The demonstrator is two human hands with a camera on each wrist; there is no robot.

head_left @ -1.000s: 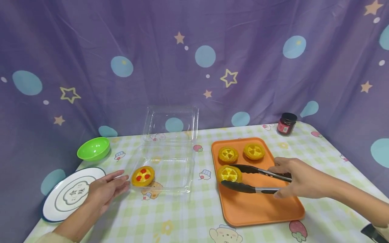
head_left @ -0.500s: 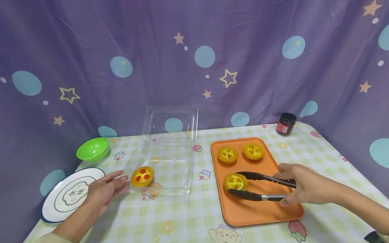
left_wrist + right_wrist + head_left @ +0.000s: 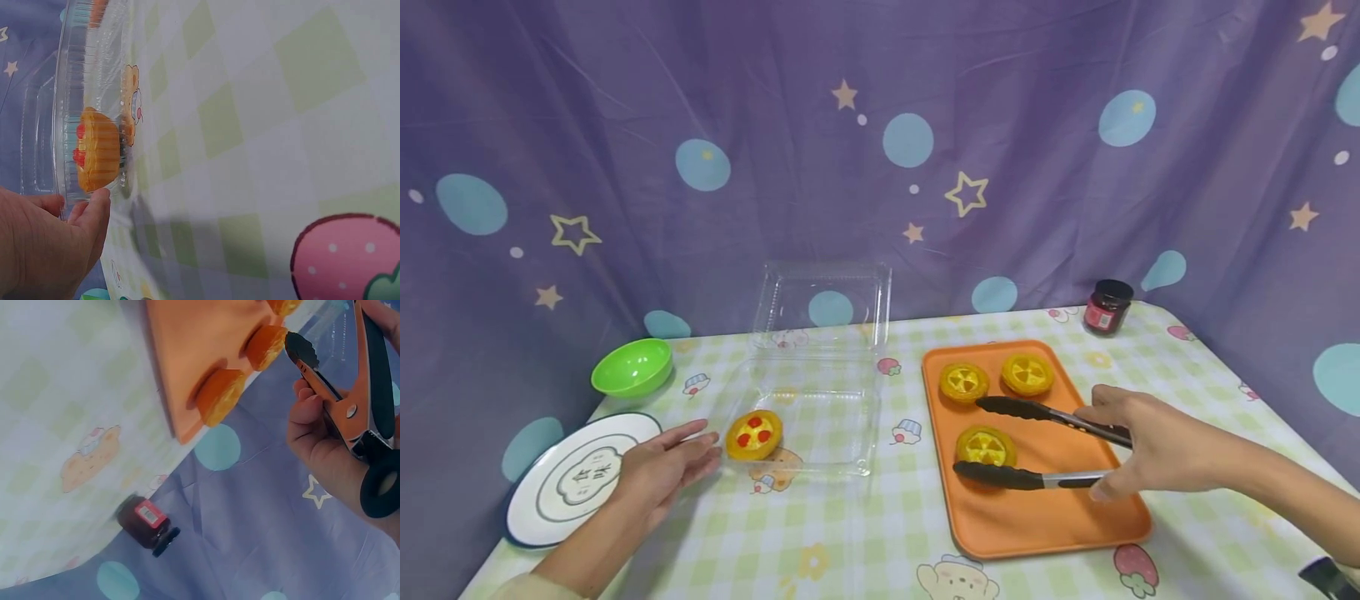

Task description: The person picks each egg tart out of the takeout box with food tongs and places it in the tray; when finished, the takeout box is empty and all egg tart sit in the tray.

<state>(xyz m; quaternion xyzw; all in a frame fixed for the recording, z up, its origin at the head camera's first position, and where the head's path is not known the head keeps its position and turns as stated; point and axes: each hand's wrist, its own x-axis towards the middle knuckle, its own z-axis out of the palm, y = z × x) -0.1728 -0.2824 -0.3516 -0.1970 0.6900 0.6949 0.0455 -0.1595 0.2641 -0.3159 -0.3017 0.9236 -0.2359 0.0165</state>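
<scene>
My right hand [image 3: 1165, 442] grips black-tipped metal tongs [image 3: 1060, 481] over the orange tray [image 3: 1037, 521]. The tongs are spread wide. Their front tip overlaps the near side of a yellow fruit-topped tart [image 3: 987, 444], and their rear tip lies behind it, apart from it. Two similar tarts, one at left [image 3: 964, 382] and one at right [image 3: 1027, 374], sit at the tray's far end. On the left side, my left hand [image 3: 662, 467] has its fingertips at the edge of a clear hinged plastic box [image 3: 831, 462]. Inside that box rests a tart with red spots [image 3: 754, 434], near those fingertips.
A white plate with a dark rim [image 3: 535, 508] lies under and beside my left forearm. Behind it stands a green bowl [image 3: 632, 368]. The box's raised lid [image 3: 820, 292] leans toward the curtain. A dark-lidded jar [image 3: 1108, 308] stands at the back right.
The tart at the tongs has shifted slightly right and toward me on the tray. The tongs then spread, their rear tip moving away from it. My left hand has kept still.
</scene>
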